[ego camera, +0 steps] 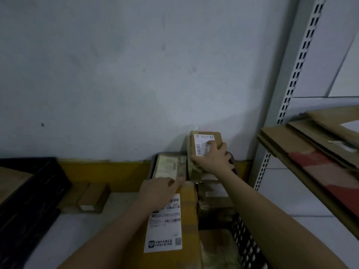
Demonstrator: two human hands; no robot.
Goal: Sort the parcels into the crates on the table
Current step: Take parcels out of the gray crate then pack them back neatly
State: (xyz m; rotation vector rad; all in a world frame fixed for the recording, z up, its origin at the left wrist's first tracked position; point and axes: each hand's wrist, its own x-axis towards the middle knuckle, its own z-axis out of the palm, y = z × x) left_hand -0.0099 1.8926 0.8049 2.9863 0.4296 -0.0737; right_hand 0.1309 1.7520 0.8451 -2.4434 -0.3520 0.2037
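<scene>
1. Pale counter runs along a grey wall — yellow strip at its foot.
2. Black crate, the landmark, holds parcels.
3. Right hand grips a labelled parcel upright above its far end.
4. Left hand lies flat on the yellow parcel — fingers extended.
5. Shelving stands right of it.
</scene>
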